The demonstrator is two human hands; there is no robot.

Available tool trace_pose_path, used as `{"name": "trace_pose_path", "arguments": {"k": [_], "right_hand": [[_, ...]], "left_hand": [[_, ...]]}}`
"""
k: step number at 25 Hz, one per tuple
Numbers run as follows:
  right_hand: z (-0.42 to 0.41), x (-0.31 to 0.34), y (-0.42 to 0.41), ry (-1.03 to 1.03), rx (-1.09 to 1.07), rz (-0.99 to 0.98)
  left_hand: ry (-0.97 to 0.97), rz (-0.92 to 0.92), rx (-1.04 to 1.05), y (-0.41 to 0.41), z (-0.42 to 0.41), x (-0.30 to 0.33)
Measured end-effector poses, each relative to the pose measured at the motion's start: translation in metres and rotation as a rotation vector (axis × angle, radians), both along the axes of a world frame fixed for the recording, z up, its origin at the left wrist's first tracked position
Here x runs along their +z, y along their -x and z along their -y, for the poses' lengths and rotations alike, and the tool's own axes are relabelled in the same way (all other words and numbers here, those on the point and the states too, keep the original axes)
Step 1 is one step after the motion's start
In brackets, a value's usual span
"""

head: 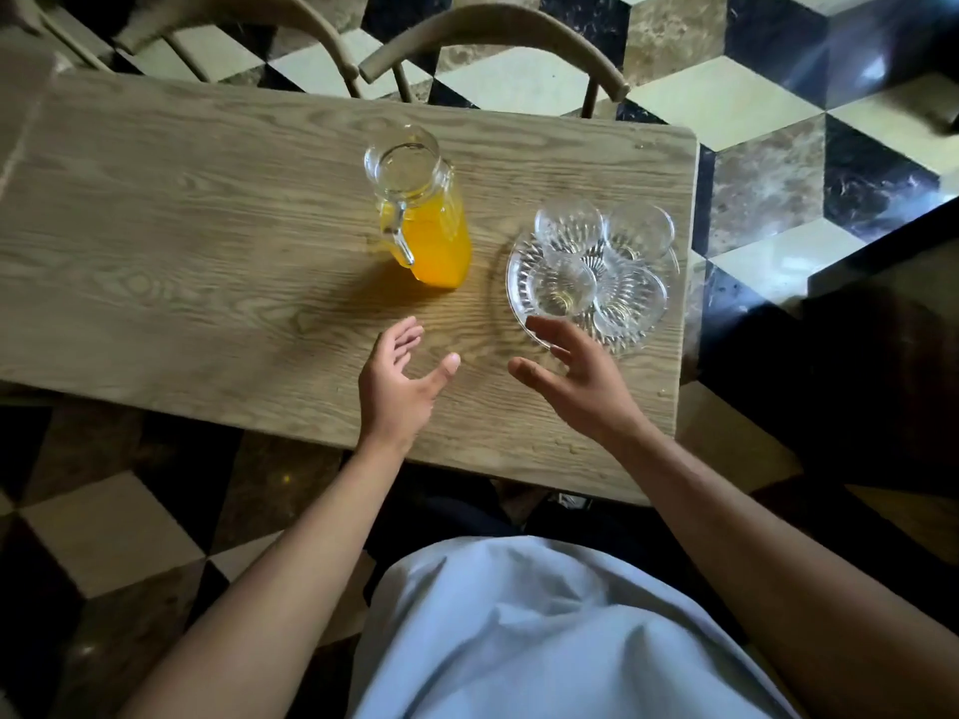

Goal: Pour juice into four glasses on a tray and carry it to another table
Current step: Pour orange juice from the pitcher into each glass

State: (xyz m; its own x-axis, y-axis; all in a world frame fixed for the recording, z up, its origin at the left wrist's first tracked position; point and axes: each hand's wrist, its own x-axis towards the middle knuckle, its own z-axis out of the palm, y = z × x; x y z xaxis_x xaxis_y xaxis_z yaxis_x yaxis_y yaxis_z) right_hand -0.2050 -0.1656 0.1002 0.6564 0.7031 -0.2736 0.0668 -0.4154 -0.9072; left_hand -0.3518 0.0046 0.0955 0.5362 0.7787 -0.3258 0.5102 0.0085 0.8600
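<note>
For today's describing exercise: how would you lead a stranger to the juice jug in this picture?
Start at the wooden table. Near its middle, left of the glass tray with four glasses, stands the jug. It alone holds orange juice; the glasses are empty.

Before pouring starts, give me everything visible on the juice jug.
The juice jug is clear glass with a wide open mouth, no lid and a glass handle on its near side. Orange juice fills the body up to about the shoulder; the neck is empty. It stands upright on the wooden table, left of the glass tray and apart from it. Neither hand touches it.
</note>
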Motion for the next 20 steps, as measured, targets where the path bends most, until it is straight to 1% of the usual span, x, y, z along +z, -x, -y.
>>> {"name": "trace_pose_path", "arguments": {"k": [3, 7, 11, 15, 18, 20], "right_hand": [[-0.054, 0.017, -0.005, -0.051, -0.003, 0.028], [-0.110, 0.025, 0.005, -0.161, -0.115, -0.024], [-0.147, 0.027, 0.013, -0.204, -0.204, -0.041], [-0.168, 0.024, 0.015, -0.186, -0.230, -0.082], [-0.174, 0.022, 0.015, -0.176, -0.231, -0.029], [-0.175, 0.023, 0.015, -0.217, -0.246, -0.033]], "left_hand": [[-0.019, 0.010, 0.014, 0.003, -0.049, -0.001], [0.012, 0.004, -0.032, 0.002, -0.108, -0.010], [0.049, 0.055, -0.125, -0.023, -0.155, -0.005], [0.028, 0.026, -0.360, -0.053, -0.194, -0.012], [0.002, 0.026, -0.566, -0.078, -0.213, -0.021], [-0.002, 0.035, -0.690, -0.092, -0.217, -0.023]]}}
